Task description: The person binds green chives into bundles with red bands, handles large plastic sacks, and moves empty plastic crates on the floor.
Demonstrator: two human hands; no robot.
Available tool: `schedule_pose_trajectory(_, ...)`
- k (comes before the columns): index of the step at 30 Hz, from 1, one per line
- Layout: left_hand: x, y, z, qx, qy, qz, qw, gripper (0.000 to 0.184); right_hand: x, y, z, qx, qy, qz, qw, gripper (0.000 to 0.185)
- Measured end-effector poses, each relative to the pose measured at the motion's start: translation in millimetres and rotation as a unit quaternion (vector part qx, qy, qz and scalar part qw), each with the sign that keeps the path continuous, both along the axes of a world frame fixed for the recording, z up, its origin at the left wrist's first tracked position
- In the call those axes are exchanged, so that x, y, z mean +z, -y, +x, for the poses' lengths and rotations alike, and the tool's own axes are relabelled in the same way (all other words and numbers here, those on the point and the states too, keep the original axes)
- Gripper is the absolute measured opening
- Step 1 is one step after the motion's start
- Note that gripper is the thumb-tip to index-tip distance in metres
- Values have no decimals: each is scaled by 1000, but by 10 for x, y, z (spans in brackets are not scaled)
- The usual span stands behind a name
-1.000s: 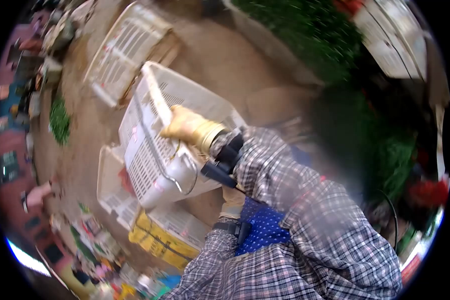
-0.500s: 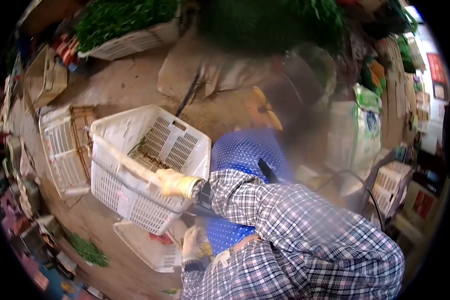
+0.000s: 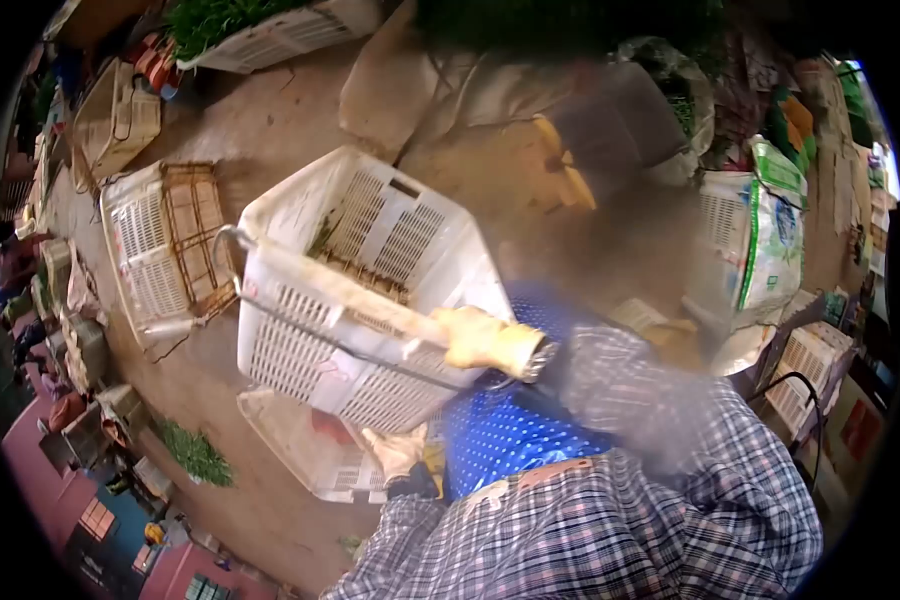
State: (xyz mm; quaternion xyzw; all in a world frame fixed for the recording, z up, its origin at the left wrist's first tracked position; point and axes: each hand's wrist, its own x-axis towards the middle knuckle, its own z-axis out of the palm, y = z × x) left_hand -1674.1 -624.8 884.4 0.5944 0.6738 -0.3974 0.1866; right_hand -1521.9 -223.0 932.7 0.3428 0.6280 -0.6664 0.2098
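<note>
A white slatted plastic crate [image 3: 300, 340] is tilted in front of me, with some green stems and brownish bits inside. My right hand [image 3: 482, 340], in a cream glove, is wrapped around its near rim. A thin dark wire [image 3: 350, 350], curved at its far end, runs along the crate's side. Lower down, my left hand [image 3: 395, 455], also gloved, is at the crate's bottom edge with its thumb spread from the fingers; some fingertips are hidden. Beneath it lies another white crate [image 3: 280, 425] with something red in it.
A white crate with a rusty wire frame [image 3: 165, 250] lies to the left. Cut greens [image 3: 195, 450] are on the dirt floor. A crate of greens [image 3: 290, 40] stands at the top. A green-and-white sack [image 3: 770, 235] and a dark stool-like object [image 3: 620, 120] are to the right.
The crate has moved closer to my body, with my right hand still on its rim. Its bottom edge now reaches my left hand, which was below it. The camera view has shifted.
</note>
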Motion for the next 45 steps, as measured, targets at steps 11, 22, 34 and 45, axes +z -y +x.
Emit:
schedule_pose_trajectory(11, -95, -851, -826, 795, 496, 308, 164, 67, -32, -255, -862, -176, -22, 69, 982, 34)
schedule_pose_trajectory(22, 792, -1667, -875, 789, 530, 267, 158, 59, 753, -814, -684, -253, -93, 117, 956, 31)
schedule_pose_trajectory(34, 1719, -4203, -252, 725, 560, 337, 216, 29, 48, -2612, 1333, -448, -125, -50, 884, 44)
schedule_pose_trajectory(45, 710, -6161, 1654, 561, 622, 223, 498, 82, -2118, -2697, 2604, -650, -14, -186, 737, 71)
